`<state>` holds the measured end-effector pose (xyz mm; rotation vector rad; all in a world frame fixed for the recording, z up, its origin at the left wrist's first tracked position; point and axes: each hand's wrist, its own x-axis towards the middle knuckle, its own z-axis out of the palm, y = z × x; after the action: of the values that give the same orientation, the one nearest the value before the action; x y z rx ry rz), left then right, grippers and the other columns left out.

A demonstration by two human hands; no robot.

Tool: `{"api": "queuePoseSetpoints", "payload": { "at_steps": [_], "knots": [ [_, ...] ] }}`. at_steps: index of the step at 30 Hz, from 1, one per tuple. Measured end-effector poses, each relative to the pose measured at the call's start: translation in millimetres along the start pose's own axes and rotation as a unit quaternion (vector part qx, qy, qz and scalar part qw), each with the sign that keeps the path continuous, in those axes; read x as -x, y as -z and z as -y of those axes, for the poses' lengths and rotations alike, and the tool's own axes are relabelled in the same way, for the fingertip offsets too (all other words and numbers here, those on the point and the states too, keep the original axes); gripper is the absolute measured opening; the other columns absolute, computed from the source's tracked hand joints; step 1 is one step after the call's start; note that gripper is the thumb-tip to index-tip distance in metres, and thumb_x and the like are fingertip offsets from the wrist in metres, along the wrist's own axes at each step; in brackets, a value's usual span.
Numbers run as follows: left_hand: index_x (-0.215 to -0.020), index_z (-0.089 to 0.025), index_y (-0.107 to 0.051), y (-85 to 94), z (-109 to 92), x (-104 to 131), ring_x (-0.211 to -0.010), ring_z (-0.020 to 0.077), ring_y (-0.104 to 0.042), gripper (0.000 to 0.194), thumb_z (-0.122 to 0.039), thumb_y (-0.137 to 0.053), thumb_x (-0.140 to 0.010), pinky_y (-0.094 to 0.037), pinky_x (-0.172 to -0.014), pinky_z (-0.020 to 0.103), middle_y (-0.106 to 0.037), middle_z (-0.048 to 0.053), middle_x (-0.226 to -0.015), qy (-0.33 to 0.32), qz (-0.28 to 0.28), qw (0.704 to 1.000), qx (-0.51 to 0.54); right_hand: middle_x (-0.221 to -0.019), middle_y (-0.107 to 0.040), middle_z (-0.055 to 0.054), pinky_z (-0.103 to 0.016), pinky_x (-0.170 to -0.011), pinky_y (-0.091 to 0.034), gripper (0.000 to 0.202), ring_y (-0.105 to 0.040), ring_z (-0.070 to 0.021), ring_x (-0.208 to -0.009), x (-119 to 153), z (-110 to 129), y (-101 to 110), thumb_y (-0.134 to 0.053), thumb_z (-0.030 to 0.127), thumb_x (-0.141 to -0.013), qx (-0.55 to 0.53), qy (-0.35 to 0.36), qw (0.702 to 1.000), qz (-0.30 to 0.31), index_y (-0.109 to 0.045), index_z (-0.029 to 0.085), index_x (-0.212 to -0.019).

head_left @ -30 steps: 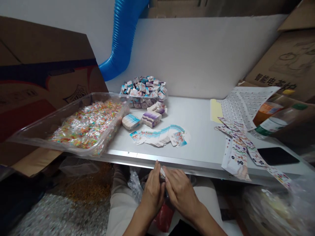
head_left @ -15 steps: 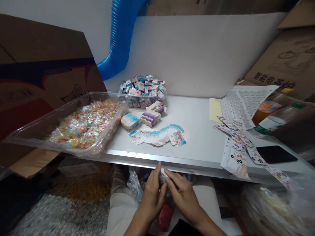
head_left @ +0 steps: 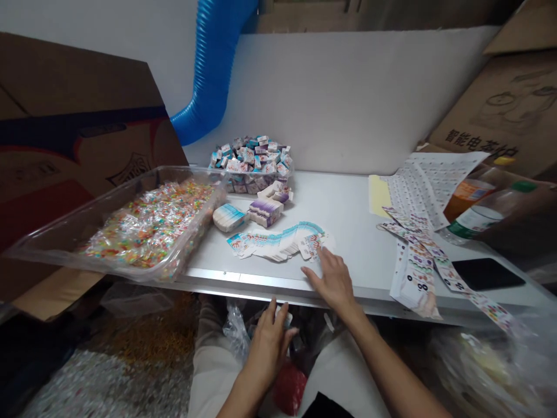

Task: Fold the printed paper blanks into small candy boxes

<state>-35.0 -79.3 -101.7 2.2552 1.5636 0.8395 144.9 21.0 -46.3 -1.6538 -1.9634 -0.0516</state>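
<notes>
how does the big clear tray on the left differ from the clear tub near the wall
The tray looks wider and longer; the tub is smaller. The tray holds shiny packets with multicoloured bits, the tub small printed boxes. The tray juts past the table's front edge, while the tub sits farther back. Both are see-through.

Packing workspace with carton blanks (head_left: 275,241), candy-filled tray (head_left: 148,223)

Dim indoor lt, soft table glare; dark lower corners; R edge blurry, stretched.
</notes>
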Motion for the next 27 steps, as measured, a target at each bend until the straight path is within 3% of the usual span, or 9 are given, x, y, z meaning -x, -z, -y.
{"api": "queuePoseSetpoints", "payload": {
  "at_steps": [3,7,10,13,14,16,19,22,27],
  "knots": [
    [-0.132,-0.015,-0.038,2.9,-3.2,-1.6,-0.114,0.0336,-0.052,0.057,-0.035,-0.057,-0.083,-0.046,-0.089,0.054,-0.048,0.021,-0.131,0.006,0.021,0.999,-0.026,-0.133,-0.046,-0.025,-0.051,-0.088,-0.039,0.071,-0.045,-0.0376,-0.115,-27.5,-8.4,-12.6,-0.055,0.053,-0.08,0.084,-0.023,0.996,0.034,-0.043,0.005,-0.131],
    [-0.126,-0.013,-0.043,9.2,-4.2,-2.3,-0.1,0.0284,-0.059,0.041,-0.027,-0.049,-0.087,-0.049,-0.085,0.05,-0.06,0.016,-0.116,-0.019,0.013,1.0,-0.013,-0.121,-0.057,-0.021,-0.046,-0.084,-0.04,0.041,-0.054,-0.0323,-0.103,-36.7,-10.4,-9.6,-0.044,0.036,-0.09,0.112,0.006,0.99,0.084,-0.058,0.008,-0.115],
    [-0.124,-0.015,-0.044,14.6,-6.2,-6.5,-0.096,0.0259,-0.061,0.037,-0.024,-0.047,-0.088,-0.051,-0.083,0.046,-0.063,0.013,-0.108,-0.025,-0.031,0.999,-0.002,-0.116,-0.062,-0.017,-0.045,-0.088,-0.037,0.033,-0.055,-0.0293,-0.103,-27.1,-9.6,9.0,-0.037,0.026,-0.093,0.073,0.019,0.997,0.007,-0.062,0.011,-0.11],
    [-0.136,-0.015,-0.028,24.4,-16.9,-18.9,-0.116,0.0275,-0.05,0.052,-0.024,-0.048,-0.089,-0.046,-0.092,0.046,-0.053,0.017,-0.124,-0.034,-0.108,0.994,-0.001,-0.109,-0.066,-0.014,-0.042,-0.091,-0.036,0.033,-0.056,-0.0272,-0.102,-7.5,5.3,35.0,-0.038,0.028,-0.093,-0.053,-0.006,0.995,-0.082,-0.062,0.014,-0.111],
    [-0.14,-0.013,-0.02,28.4,-21.4,-24.2,-0.124,0.0294,-0.042,0.062,-0.026,-0.051,-0.088,-0.042,-0.097,0.048,-0.045,0.019,-0.133,-0.034,-0.13,0.991,-0.008,-0.103,-0.068,-0.011,-0.038,-0.088,-0.039,0.033,-0.058,-0.0254,-0.096,0.1,13.6,43.1,-0.038,0.03,-0.093,-0.118,-0.02,0.99,-0.068,-0.063,0.016,-0.108],
    [-0.142,-0.009,-0.011,36.0,-28.7,-33.8,-0.131,0.0327,-0.032,0.077,-0.03,-0.057,-0.084,-0.036,-0.102,0.051,-0.035,0.022,-0.14,-0.036,-0.142,0.989,-0.022,-0.091,-0.069,-0.006,-0.03,-0.077,-0.044,0.033,-0.061,-0.0211,-0.085,14.0,31.0,55.6,-0.039,0.034,-0.093,-0.257,-0.054,0.964,0.036,-0.066,0.018,-0.099],
    [-0.14,-0.012,-0.017,43.9,-31.2,-40.2,-0.125,0.0312,-0.04,0.067,-0.022,-0.054,-0.085,-0.036,-0.102,0.053,-0.043,0.019,-0.134,-0.062,-0.103,0.992,-0.038,-0.075,-0.066,-0.001,-0.025,-0.067,-0.045,0.032,-0.059,-0.0178,-0.074,25.8,45.6,61.4,-0.042,0.038,-0.091,-0.374,-0.093,0.907,0.166,-0.066,0.018,-0.085],
    [-0.138,-0.013,-0.021,47.7,-26.7,-37.0,-0.124,0.0301,-0.042,0.061,-0.014,-0.047,-0.083,-0.036,-0.102,0.054,-0.046,0.017,-0.132,-0.076,-0.046,0.996,-0.017,-0.067,-0.062,0.0,-0.025,-0.062,-0.044,0.025,-0.058,-0.0167,-0.068,25.4,41.0,54.7,-0.051,0.038,-0.084,-0.438,-0.117,0.858,0.242,-0.065,0.017,-0.08],
    [-0.136,-0.011,-0.025,50.9,-21.9,-31.3,-0.127,0.0297,-0.038,0.063,-0.003,-0.04,-0.076,-0.033,-0.103,0.057,-0.045,0.018,-0.133,-0.089,-0.01,0.996,-0.01,-0.065,-0.06,0.002,-0.023,-0.056,-0.041,0.016,-0.054,-0.0129,-0.06,20.3,27.8,39.5,-0.057,0.031,-0.076,-0.505,-0.135,0.784,0.335,-0.063,0.017,-0.079]
  ]
}}
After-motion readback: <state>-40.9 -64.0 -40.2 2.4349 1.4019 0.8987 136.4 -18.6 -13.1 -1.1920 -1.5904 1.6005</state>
